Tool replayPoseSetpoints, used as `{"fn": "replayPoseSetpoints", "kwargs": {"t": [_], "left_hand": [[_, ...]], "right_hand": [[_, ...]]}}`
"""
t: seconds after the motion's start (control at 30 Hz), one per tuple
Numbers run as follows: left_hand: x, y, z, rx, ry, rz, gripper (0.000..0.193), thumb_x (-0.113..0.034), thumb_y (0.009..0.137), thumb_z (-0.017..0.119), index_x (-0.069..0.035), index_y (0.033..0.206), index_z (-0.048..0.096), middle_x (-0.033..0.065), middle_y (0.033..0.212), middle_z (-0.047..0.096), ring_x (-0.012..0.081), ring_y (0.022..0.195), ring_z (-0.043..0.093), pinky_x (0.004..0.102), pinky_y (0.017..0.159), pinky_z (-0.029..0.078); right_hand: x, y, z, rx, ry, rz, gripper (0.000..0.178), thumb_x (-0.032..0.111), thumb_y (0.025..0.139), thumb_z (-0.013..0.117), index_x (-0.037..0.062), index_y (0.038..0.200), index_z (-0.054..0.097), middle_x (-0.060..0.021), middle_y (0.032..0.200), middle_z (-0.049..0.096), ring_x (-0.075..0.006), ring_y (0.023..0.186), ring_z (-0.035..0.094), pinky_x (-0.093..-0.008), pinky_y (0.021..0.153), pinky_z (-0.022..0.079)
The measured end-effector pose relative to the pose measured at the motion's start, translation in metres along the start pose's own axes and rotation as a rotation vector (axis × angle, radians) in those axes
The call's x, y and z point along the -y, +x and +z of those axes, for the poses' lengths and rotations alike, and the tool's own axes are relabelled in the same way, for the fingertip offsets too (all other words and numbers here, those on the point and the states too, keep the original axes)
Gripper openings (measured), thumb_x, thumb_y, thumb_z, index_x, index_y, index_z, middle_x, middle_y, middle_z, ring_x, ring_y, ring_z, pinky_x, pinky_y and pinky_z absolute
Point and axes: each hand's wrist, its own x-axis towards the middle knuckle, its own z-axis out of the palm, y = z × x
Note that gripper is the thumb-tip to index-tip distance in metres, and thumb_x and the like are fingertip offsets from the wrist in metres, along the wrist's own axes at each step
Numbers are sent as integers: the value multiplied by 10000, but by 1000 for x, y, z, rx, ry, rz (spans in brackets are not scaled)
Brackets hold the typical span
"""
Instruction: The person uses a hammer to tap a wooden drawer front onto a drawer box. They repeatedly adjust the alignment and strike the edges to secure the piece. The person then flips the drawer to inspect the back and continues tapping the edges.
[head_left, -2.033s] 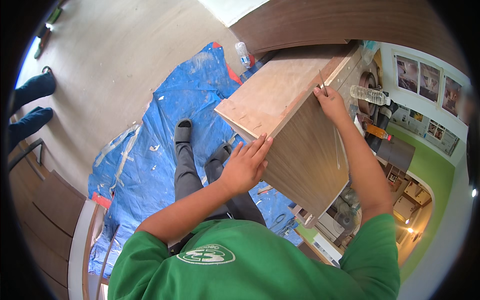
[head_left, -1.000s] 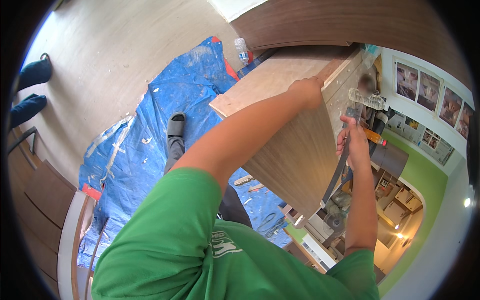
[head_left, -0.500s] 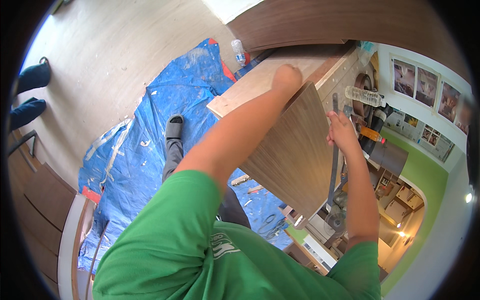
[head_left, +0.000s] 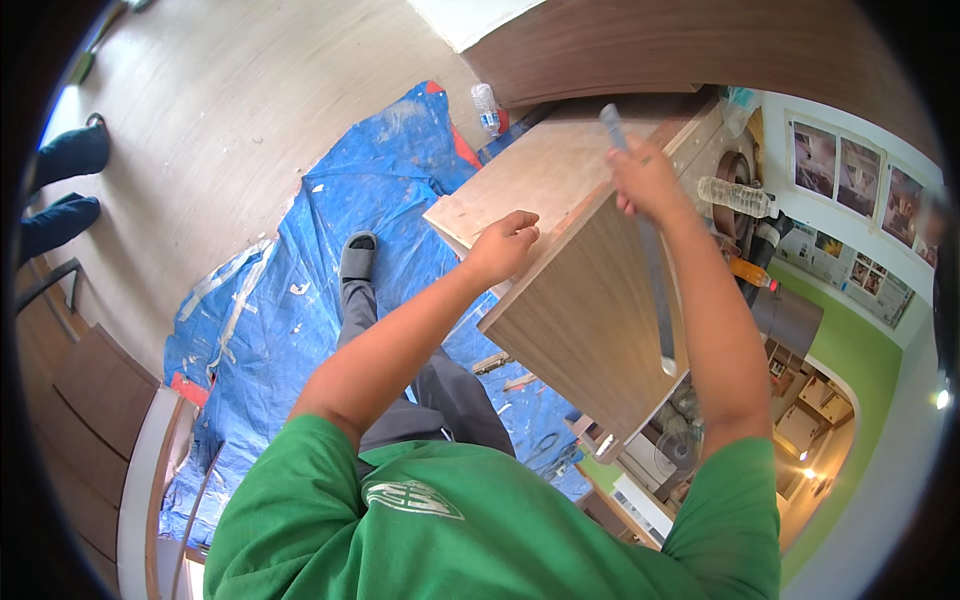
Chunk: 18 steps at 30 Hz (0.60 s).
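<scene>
A long flat grey metal bar (head_left: 650, 270) slants across the wood-grain board, its upper end rising past my fingers. My right hand (head_left: 645, 180) is wrapped round its upper part. Beneath it stands a box-like wooden cabinet piece, with a pale plywood panel (head_left: 530, 170) facing up and a brown wood-grain board (head_left: 580, 325) along the near side. My left hand (head_left: 505, 247) is over the near end of the plywood, fingers loosely bent and slightly apart, with nothing seen in them. Whether it touches the wood I cannot tell.
A creased blue tarp (head_left: 330, 230) covers the floor around my feet. Beyond the cabinet are a clear plastic bottle (head_left: 735, 196), an orange bottle (head_left: 750, 272) and a fan (head_left: 678, 450). Another bottle (head_left: 485, 108) lies by the brown panel. A person's legs (head_left: 70, 155) show far left.
My left hand has drawn back toward me over the plywood and its fist has loosened. My right hand has lifted the metal bar up and leftward, over the board's edge.
</scene>
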Motion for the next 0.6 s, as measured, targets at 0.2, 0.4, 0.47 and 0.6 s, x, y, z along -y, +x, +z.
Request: {"fn": "replayPoseSetpoints", "kwargs": {"t": [0.2,0.4,0.47,0.6], "left_hand": [[-19,-13,-3,-6,19,97,431,-279,1010,573,-18,1352,608,159,1303,673,266,1220,628,362,1045,469],[-1,-31,-16,-10,99,111,447,-322,1004,576,-25,1335,614,207,1295,668,325,1187,650,396,1014,497],[15,-48,-27,-8,128,45,428,-306,1015,580,-25,1336,615,177,1295,672,296,1189,644,381,1020,493],[73,-84,-74,-77,159,-150,431,-324,1007,593,-36,1327,624,173,1289,678,304,1190,646,379,1018,495]], "right_hand": [[-53,49,-40,-133,-215,-144,204,202,909,643,2,950,658,-124,792,664,-226,854,691,-388,756,535],[-47,81,-27,-8,-496,-25,192,107,779,629,-30,879,719,-209,809,724,-295,755,727,-392,721,559],[-31,85,-25,57,-583,-23,201,96,763,621,-48,858,725,-218,776,725,-317,689,726,-398,698,569],[-14,91,-24,164,-792,-17,200,82,752,627,-58,851,731,-234,796,730,-336,716,736,-407,725,581]]}}
